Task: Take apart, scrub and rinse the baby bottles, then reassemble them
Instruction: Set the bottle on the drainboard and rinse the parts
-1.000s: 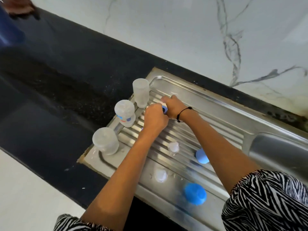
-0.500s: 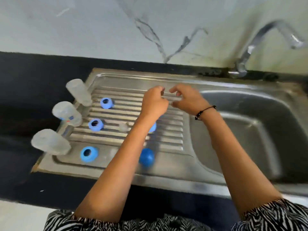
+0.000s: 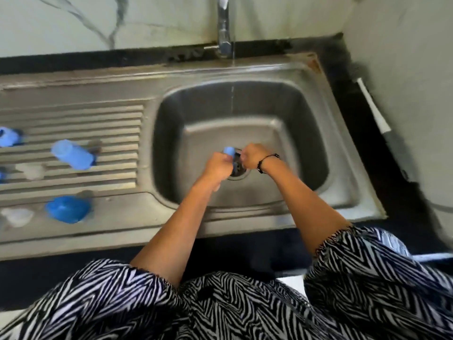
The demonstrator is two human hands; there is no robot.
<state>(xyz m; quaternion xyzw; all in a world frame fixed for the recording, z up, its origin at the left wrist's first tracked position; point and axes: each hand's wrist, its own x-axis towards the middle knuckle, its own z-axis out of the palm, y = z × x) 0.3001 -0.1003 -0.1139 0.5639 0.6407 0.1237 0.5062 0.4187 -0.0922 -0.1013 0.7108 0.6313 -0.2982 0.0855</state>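
1. Two hands worked over the sink basin [image 3: 304, 133]; left hand [image 3: 217, 169] had its fingers curled round a small blue bottle part [image 3: 229, 151], right hand [image 3: 252, 155] was curled at its 3 o'clock side; whether the right fingers pinched anything I couldn't tell.
2. Hands sat just above the drain [image 3: 237, 171], at 6 o'clock from the tap [image 3: 224, 23]; a thin stream [image 3: 232, 94] fell at 12 o'clock from them, not touching; likely held low there so drips stayed in the basin before rinsing.
3. Remaining parts lay on the ribbed drainboard [image 3: 73, 119] at 9 o'clock: a light-blue piece [image 3: 71, 155], a darker blue cap [image 3: 67, 209], pale translucent pieces [image 3: 30, 171]; probably parked there to drain and keep the basin free.
4. Hard to read: motion blur smeared the drainboard items; exact part types unclear; left-edge pieces were cut off; the held part was mostly hidden by fingers; a white-and-dark handle [image 3: 372, 109] at 3 o'clock was unidentifiable.
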